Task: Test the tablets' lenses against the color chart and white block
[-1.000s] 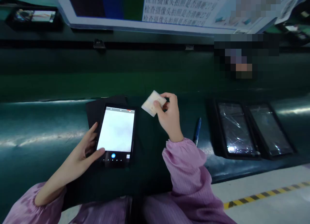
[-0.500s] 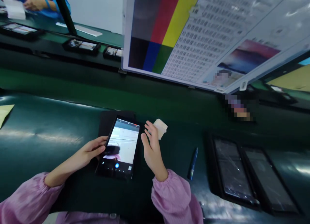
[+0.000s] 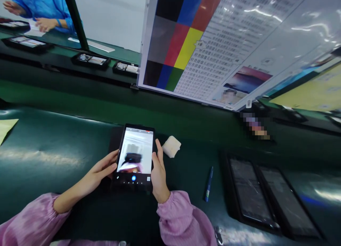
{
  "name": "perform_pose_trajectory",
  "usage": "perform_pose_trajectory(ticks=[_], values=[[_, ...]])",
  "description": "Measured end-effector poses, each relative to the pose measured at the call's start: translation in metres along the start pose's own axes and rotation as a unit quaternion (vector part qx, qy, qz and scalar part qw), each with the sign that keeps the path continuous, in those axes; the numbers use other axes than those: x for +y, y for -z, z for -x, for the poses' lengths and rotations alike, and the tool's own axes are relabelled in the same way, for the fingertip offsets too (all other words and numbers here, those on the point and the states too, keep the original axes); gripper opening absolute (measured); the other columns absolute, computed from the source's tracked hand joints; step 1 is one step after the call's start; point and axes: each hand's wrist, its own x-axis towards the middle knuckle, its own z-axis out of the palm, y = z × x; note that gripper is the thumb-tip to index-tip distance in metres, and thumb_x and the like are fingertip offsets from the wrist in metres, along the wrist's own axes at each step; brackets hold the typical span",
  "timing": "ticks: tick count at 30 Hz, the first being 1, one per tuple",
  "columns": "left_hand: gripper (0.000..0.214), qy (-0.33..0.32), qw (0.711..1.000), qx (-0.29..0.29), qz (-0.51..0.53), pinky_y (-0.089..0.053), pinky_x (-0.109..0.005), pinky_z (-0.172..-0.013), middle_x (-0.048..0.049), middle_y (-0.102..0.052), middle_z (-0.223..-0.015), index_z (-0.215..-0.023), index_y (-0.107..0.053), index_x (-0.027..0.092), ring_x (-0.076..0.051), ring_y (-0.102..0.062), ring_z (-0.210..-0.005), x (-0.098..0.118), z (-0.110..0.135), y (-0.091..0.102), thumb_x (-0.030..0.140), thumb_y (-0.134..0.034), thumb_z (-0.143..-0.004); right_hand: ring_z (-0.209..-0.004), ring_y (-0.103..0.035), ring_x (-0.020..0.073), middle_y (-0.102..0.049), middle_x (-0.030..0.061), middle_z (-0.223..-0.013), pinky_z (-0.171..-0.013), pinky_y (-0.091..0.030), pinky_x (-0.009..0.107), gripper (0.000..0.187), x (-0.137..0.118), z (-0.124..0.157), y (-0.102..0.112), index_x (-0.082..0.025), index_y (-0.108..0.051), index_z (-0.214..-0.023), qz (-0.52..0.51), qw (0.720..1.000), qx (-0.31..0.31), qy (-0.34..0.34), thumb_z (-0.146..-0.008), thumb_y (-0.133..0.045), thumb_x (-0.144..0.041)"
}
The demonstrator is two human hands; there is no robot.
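Observation:
A black tablet (image 3: 135, 156) with a lit screen is held tilted up over the dark green bench (image 3: 53, 139). My left hand (image 3: 99, 173) grips its left edge, thumb near the lower left corner. My right hand (image 3: 157, 171) grips its right edge, fingers along the side. Its screen shows a camera picture with a blue button at the bottom. A small white folded cloth (image 3: 172, 146) lies on the bench just right of the tablet, apart from my fingers.
A blue pen (image 3: 208, 184) lies right of my right hand. Two black trays with dark tablets (image 3: 250, 194) (image 3: 289, 203) sit at the right. A colour and text test chart (image 3: 213, 43) stands behind. Another person in blue (image 3: 39, 11) works far left with more trays (image 3: 92, 59).
My right hand has put the white cloth down on the bench and taken the tablet's right edge. The tablet is raised, its screen changed from plain white to a camera picture. My view tilted up.

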Motion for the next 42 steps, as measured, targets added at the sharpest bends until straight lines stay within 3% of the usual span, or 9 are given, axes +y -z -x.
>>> perform_pose_trajectory(ticks=[6,12,19,25,31,37,38,41,42], values=[[0.101,-0.064,0.993,-0.095,-0.041,-0.034,-0.059,-0.126,-0.0086,-0.029,-0.174,-0.168,-0.018,0.035,-0.037,-0.035,-0.156,-0.009,0.007,-0.014,0.043,-0.08,-0.089,-0.154,-0.041,0.0218,-0.051,-0.0042,-0.16,-0.121,-0.049,0.048,0.053,-0.006,0.001,-0.005,-0.041,-0.043,-0.156,-0.023,1.0,0.012,0.014,-0.105,-0.049,-0.053],[0.11,-0.121,0.985,-0.063,-0.102,-0.025,-0.058,-0.129,-0.0186,-0.028,-0.172,-0.168,-0.006,0.026,-0.036,-0.033,-0.157,-0.009,0.008,-0.025,0.041,-0.08,-0.088,-0.152,-0.044,0.0221,-0.047,-0.0017,-0.163,-0.12,-0.05,0.049,0.056,-0.004,0.003,-0.01,-0.038,-0.037,-0.161,-0.011,0.999,-0.001,0.04,-0.107,-0.044,-0.051],[0.106,-0.139,0.972,-0.02,-0.188,-0.027,-0.064,-0.127,-0.0195,-0.033,-0.168,-0.166,-0.006,0.027,-0.04,-0.038,-0.153,-0.017,0.006,-0.027,0.041,-0.078,-0.09,-0.155,-0.039,0.0227,-0.047,-0.0015,-0.164,-0.126,-0.041,0.047,0.057,-0.004,0.007,-0.013,-0.034,-0.037,-0.162,-0.071,0.997,0.008,0.028,-0.107,-0.049,-0.048],[0.114,-0.141,0.975,-0.058,-0.161,-0.028,-0.068,-0.125,-0.0213,-0.026,-0.171,-0.167,-0.004,0.029,-0.046,-0.032,-0.155,-0.014,0.011,-0.024,0.039,-0.083,-0.085,-0.147,-0.05,0.0237,-0.058,0.0014,-0.155,-0.127,-0.038,0.045,0.057,-0.007,0.007,-0.012,-0.033,-0.04,-0.161,-0.097,0.995,0.007,0.026,-0.106,-0.051,-0.044],[0.108,-0.129,0.979,-0.08,-0.138,-0.034,-0.062,-0.125,-0.0177,-0.027,-0.171,-0.167,-0.005,0.032,-0.042,-0.036,-0.154,-0.015,0.009,-0.021,0.039,-0.079,-0.089,-0.147,-0.049,0.0246,-0.049,0.0011,-0.163,-0.121,-0.045,0.045,0.058,-0.007,0.005,-0.013,-0.032,-0.042,-0.16,-0.085,0.996,0.027,0.026,-0.104,-0.052,-0.043],[0.07,-0.255,0.936,0.094,-0.222,-0.044,-0.047,-0.117,-0.0069,-0.043,-0.156,-0.158,-0.035,0.042,-0.031,-0.05,-0.137,0.017,0.021,-0.02,0.029,-0.068,-0.097,-0.153,-0.042,0.0223,-0.052,-0.0015,-0.16,-0.126,-0.04,0.043,0.055,-0.002,0.001,-0.009,-0.034,-0.045,-0.159,-0.056,0.997,0.046,0.005,-0.105,-0.052,-0.041],[0.063,-0.268,0.936,0.066,-0.217,-0.046,-0.044,-0.116,-0.0053,-0.049,-0.151,-0.154,-0.041,0.043,-0.029,-0.053,-0.134,0.027,0.032,-0.024,0.026,-0.065,-0.098,-0.153,-0.042,0.0227,-0.048,-0.0019,-0.163,-0.126,-0.04,0.043,0.056,-0.002,0.0,-0.009,-0.034,-0.044,-0.159,-0.048,0.998,0.052,-0.001,-0.104,-0.052,-0.041],[0.043,-0.265,0.927,-0.194,-0.181,-0.055,-0.038,-0.106,-0.0031,-0.07,-0.128,-0.135,-0.063,0.043,-0.027,-0.065,-0.122,0.048,0.069,-0.048,0.026,-0.064,-0.096,-0.155,-0.038,0.023,-0.035,-0.0042,-0.17,-0.128,-0.036,0.044,0.056,0.001,-0.001,-0.007,-0.034,-0.045,-0.159,-0.015,0.998,0.068,-0.003,-0.104,-0.05,-0.039],[0.032,-0.262,0.923,-0.223,-0.172,-0.059,-0.033,-0.098,-0.0021,-0.075,-0.117,-0.125,-0.071,0.043,-0.026,-0.07,-0.113,0.052,0.079,-0.057,0.03,-0.064,-0.096,-0.156,-0.037,0.0225,-0.035,-0.005,-0.171,-0.13,-0.033,0.044,0.055,0.001,-0.001,-0.006,-0.034,-0.046,-0.158,-0.004,0.997,0.073,0.001,-0.104,-0.05,-0.039]])
